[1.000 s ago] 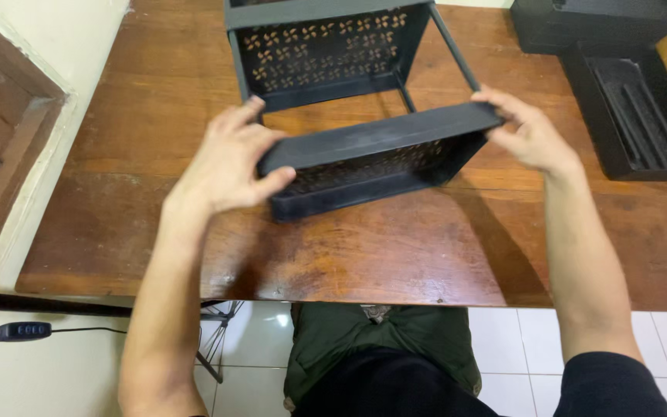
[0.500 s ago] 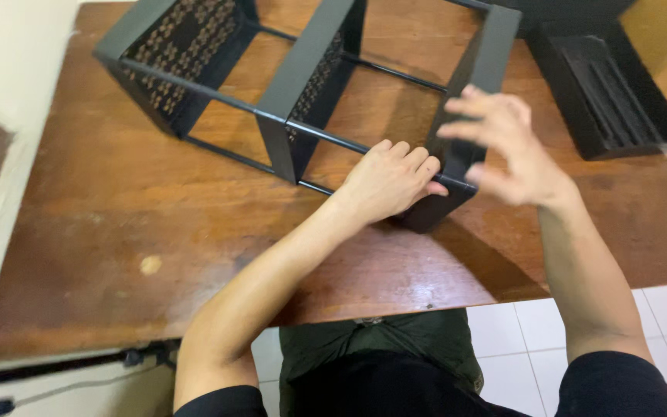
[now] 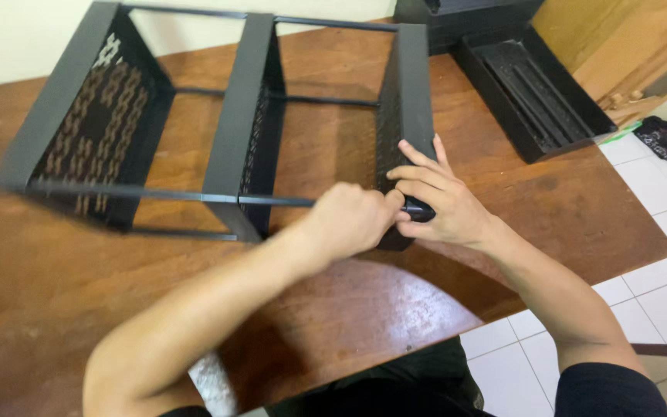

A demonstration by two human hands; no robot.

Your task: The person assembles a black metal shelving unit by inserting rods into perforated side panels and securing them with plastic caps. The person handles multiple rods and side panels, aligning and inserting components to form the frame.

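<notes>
A black metal rack [image 3: 242,116] with three perforated trays joined by thin rods lies on its side on the brown wooden table [image 3: 79,293]. My left hand [image 3: 347,220] is closed around the near rod where it meets the rightmost tray [image 3: 409,93]. My right hand [image 3: 435,201] grips that tray's near corner, fingers wrapped over its edge. The two hands touch each other at the rod's end.
A loose black tray [image 3: 538,96] lies on the table's far right. Behind it stands a black box [image 3: 457,11] and a wooden cabinet [image 3: 619,38]. A dark bundle [image 3: 661,137] lies on the white tiled floor at the right. The table's curved near edge is by my lap.
The view has swung so the rack lies lengthwise across the table. My right hand came down from the air onto the right tray's corner. My left hand closed on the rod.
</notes>
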